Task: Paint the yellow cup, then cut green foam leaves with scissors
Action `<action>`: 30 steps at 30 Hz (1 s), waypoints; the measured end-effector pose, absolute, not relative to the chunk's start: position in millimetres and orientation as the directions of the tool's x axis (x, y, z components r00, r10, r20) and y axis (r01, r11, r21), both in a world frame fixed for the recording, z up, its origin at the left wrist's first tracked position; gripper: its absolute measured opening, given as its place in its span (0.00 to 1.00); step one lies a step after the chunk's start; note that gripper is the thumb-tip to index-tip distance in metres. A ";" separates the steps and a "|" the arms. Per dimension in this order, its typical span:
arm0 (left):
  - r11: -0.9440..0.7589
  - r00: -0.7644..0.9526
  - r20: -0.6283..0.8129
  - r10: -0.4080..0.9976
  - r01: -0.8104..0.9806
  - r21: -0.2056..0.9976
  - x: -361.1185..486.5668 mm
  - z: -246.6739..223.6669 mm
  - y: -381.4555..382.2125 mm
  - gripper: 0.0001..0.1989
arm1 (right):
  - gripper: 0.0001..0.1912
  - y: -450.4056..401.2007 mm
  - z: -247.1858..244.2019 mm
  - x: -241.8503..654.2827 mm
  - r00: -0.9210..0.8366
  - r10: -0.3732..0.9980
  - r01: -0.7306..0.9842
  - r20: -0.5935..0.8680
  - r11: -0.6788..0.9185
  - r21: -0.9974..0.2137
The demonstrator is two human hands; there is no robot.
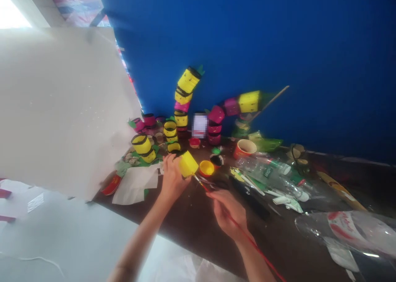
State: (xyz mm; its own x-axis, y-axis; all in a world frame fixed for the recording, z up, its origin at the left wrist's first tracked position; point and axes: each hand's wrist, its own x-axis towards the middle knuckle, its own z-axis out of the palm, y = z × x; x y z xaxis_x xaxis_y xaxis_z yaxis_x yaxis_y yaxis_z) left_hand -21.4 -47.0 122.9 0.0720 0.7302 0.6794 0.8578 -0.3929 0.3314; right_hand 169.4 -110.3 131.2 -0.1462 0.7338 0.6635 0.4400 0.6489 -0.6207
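Note:
My left hand [173, 175] grips a yellow cup [188, 164] tilted on its side above the dark table. Between the fingers of my right hand [229, 212] is a long red-handled paintbrush [234, 221], its tip touching the lower edge of the yellow cup. Just right of that cup stands a small pot of yellow paint [206, 167]. A pot with dark contents [217, 161] sits behind it. My left fingers are partly hidden behind the yellow cup.
Painted yellow and magenta cups, some stacked like the yellow stack [187, 81], line the blue wall [278, 46]. Plastic bottles [262, 166], a larger bottle [349, 228] and an orange paper cup [244, 150] lie or stand rightward. White paper [136, 186] and a red tin [111, 184] are at left.

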 end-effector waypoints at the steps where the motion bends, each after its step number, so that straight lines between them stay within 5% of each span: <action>1: -0.389 0.073 0.675 0.734 0.860 0.330 -21.3 123.5 -47.6 0.35 | 0.09 -110.5 130.8 168.9 -0.151 0.732 0.442 0.665 0.651 -0.617; 30: -0.383 0.060 0.701 0.711 0.869 0.314 -15.6 133.3 -53.9 0.34 | 0.14 -117.7 118.8 168.3 -0.231 0.597 0.542 0.768 0.735 -0.408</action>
